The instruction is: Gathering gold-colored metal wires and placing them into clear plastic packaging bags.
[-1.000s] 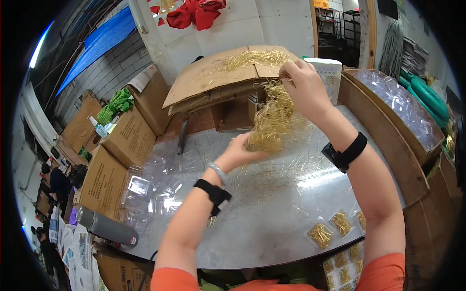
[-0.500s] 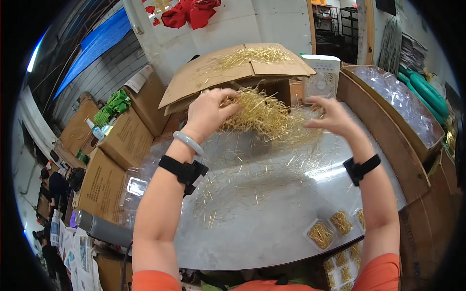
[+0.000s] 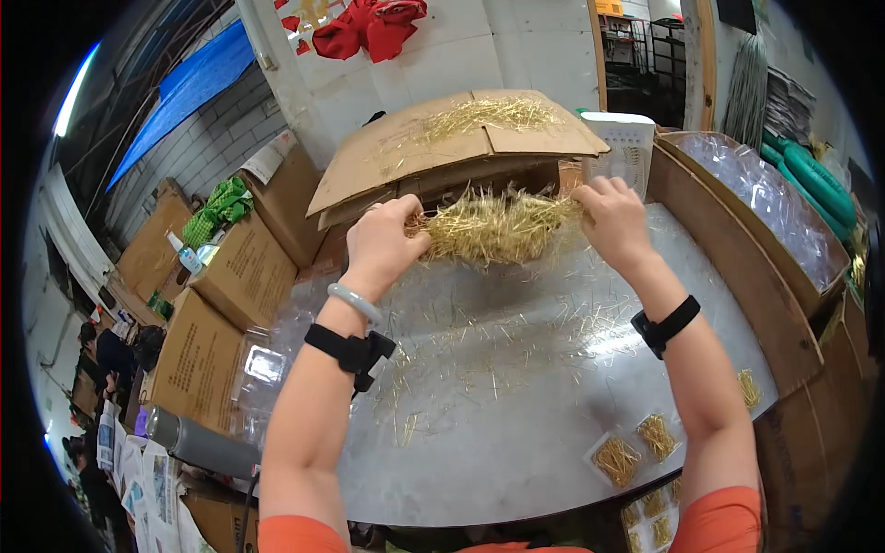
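Note:
A tangled bundle of thin, gold, wire-like pieces [image 3: 502, 229] is stretched between my two hands, over the far part of the metal table [image 3: 461, 465]. My left hand [image 3: 380, 241] is closed around its left end. At the right end, my right hand [image 3: 616, 223] is closed with its fingertips pressed together on the strands. The bundle's middle is smeared by motion. Loose gold pieces [image 3: 489, 336] lie scattered on the tabletop beneath. Small clear packs [image 3: 616, 461] filled with similar pieces sit near the front right edge.
Behind the bundle stands a cardboard box [image 3: 392, 175] with more gold strands [image 3: 489, 115] on top. A white perforated container [image 3: 619, 147] is beside it. Clear plastic fills an open carton [image 3: 756, 198] at right. Cartons [image 3: 198, 355] and a grey bottle [image 3: 203, 444] line the left.
My right hand has gone from open beside the bundle to closed on its right end. My left hand has come slightly lower and to the left. The bundle now hangs more level.

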Demonstrator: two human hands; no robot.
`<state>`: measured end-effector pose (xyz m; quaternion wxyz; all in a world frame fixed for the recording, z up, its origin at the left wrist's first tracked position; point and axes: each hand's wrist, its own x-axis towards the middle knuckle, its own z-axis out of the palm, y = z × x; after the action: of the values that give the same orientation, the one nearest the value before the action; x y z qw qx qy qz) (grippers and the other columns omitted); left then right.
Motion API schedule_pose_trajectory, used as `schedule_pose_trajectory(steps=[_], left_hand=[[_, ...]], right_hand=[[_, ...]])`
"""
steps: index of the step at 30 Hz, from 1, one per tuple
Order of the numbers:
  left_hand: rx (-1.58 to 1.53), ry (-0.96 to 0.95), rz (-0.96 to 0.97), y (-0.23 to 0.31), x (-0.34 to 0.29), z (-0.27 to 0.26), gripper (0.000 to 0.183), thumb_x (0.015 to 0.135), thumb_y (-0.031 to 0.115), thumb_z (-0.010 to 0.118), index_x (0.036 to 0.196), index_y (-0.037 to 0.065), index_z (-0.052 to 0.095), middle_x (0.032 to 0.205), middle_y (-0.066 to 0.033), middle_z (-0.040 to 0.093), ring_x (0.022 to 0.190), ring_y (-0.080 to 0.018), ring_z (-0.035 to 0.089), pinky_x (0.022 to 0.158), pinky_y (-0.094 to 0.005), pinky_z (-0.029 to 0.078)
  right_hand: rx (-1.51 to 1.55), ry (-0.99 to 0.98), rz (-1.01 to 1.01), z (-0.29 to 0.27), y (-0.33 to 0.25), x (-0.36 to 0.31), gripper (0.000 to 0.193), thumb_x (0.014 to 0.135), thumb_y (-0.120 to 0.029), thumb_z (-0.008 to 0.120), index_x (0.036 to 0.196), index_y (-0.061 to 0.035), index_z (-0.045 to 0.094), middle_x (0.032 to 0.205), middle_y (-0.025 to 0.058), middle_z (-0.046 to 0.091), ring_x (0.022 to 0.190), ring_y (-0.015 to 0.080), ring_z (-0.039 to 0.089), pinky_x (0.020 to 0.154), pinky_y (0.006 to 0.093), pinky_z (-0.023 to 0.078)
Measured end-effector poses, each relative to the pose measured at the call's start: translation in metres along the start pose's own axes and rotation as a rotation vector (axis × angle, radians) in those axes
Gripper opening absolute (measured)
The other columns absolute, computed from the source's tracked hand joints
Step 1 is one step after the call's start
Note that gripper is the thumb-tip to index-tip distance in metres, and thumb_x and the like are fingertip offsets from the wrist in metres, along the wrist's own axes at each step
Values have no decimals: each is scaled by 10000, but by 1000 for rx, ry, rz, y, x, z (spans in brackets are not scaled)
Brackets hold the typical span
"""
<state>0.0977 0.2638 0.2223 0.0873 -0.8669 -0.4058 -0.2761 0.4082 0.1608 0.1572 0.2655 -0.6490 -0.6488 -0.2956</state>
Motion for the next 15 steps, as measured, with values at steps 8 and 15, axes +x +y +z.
schedule_pose_trajectory(steps=[8,15], left_hand=[[17,-74,168,-12,0,31,201,786,198,642,983,156,641,896,-67,665,903,-301,651,749,-435,517],[55,-8,108,-27,1,36,249,786,182,654,1034,179,637,935,-58,631,937,-291,637,754,-427,519]], right_hand=[[-9,44,16,30,4,-11,207,779,-107,662,985,-129,657,930,56,621,942,249,612,794,408,477],[-27,206,29,19,4,-3,171,773,-71,633,935,-124,617,915,56,594,920,262,593,781,404,475]])
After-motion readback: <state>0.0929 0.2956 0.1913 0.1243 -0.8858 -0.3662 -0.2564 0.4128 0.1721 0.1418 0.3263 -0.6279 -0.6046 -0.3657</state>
